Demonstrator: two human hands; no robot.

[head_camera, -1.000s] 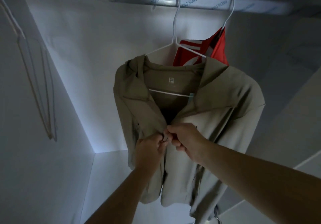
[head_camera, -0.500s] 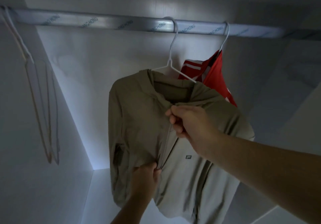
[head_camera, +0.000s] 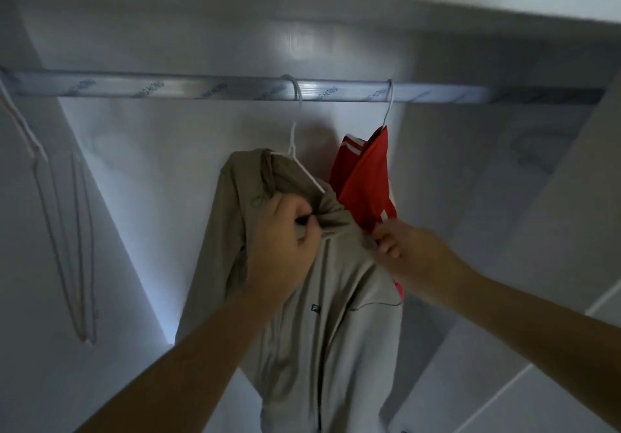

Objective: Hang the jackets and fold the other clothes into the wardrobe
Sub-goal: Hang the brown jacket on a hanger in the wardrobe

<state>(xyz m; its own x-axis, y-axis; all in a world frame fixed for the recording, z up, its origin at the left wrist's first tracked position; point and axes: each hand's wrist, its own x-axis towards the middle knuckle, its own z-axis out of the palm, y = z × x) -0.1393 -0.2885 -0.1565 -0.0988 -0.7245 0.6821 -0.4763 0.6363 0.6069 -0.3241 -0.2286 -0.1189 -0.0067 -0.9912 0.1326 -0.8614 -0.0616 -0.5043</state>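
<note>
A beige zip jacket (head_camera: 339, 325) hangs on a white wire hanger (head_camera: 295, 136) from the silver wardrobe rail (head_camera: 201, 88). The front zip looks closed up to the collar. My left hand (head_camera: 282, 241) pinches the collar fabric near the zip top. My right hand (head_camera: 406, 251) grips the jacket's right shoulder fabric. Behind it to the right, a red jacket with white stripes (head_camera: 364, 180) hangs from a second white hanger (head_camera: 389, 103), partly hidden by the beige one.
Several empty hangers (head_camera: 67, 247) dangle at the rail's left end against the white side wall. White wardrobe panels (head_camera: 524, 231) close in on the right, and the back wall glows with light low down.
The zip has gone up from mid-chest to the collar. My left hand rose from the jacket's lower front to the collar; my right hand shifted right to the shoulder. The view tilted upward.
</note>
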